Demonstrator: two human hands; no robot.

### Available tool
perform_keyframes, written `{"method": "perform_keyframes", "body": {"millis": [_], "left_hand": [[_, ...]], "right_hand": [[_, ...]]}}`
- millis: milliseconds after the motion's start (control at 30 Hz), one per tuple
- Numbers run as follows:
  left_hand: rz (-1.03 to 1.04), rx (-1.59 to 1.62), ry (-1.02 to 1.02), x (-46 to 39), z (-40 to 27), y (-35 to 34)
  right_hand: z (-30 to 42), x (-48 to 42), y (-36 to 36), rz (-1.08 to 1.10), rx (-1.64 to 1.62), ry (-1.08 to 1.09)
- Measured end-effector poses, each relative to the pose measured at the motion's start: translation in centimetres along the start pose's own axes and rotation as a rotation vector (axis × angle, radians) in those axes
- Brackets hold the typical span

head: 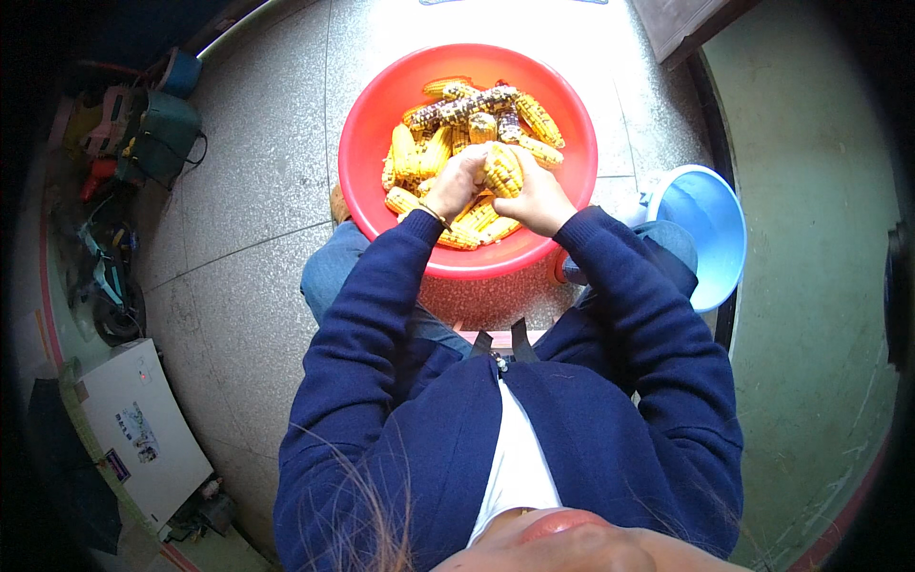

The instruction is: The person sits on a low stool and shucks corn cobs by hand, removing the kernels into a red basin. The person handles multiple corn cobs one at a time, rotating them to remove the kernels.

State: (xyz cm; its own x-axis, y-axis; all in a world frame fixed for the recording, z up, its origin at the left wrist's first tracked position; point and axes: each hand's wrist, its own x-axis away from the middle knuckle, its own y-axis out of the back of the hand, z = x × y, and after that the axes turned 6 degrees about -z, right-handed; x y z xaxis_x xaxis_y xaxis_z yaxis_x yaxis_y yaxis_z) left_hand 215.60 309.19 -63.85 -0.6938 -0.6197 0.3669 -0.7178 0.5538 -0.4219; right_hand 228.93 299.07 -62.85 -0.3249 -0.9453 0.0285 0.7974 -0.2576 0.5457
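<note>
A yellow ear of corn [504, 171] is held over a red plastic basin [357, 193]. My left hand [455, 184] grips its left side, the fingertips near its upper end. My right hand [537, 194] wraps the right side, thumb towards me. Beneath and beyond the hands lie several more ears in the basin, some yellow, others with mixed dark and pale kernels, such as a speckled ear [477, 104] lying across the pile. The basin stands between my knees. Parts of the held ear are hidden by my fingers.
A light blue plastic bucket [699, 239] stands by my right knee, near the green wall [800, 214]. On the far left are a dark green container [159, 136], a small wheeled toy [107, 279] and a white cabinet [143, 429]. A brown panel edge [686, 28] juts in at the upper right.
</note>
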Motion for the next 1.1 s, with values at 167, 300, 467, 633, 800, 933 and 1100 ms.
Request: {"method": "perform_keyframes", "body": {"millis": [167,300,467,633,800,933,1100], "left_hand": [[-0.175,-0.168,0.104,0.5,-1.8,-0.4],[-0.141,-0.103,-0.102,-0.5,0.6,0.5],[-0.163,-0.255,0.107,-0.2,-0.9,0.0],[0.051,-0.223,-0.246,-2.2,1.6,1.9],[0.044,-0.148,-0.020,-2.4,1.1,2.3],[0.059,-0.250,-0.169,-1.2,0.2,0.8],[0.055,-0.354,-0.273,-1.8,0.8,1.6]], "right_hand": [[2.3,0.4,0.5,0.014,0.347,0.054],[0.2,-0.4,0.1,0.010,-0.122,-0.082],[1.8,-0.2,1.0,0.025,0.282,-0.029],[1.9,-0.1,0.8,-0.097,0.219,0.107],[1.5,-0.7,1.3,-0.051,0.127,0.035],[2.9,-0.2,1.2,0.002,0.383,0.047],[1.5,-0.3,1.0,-0.060,0.170,0.134]]}}
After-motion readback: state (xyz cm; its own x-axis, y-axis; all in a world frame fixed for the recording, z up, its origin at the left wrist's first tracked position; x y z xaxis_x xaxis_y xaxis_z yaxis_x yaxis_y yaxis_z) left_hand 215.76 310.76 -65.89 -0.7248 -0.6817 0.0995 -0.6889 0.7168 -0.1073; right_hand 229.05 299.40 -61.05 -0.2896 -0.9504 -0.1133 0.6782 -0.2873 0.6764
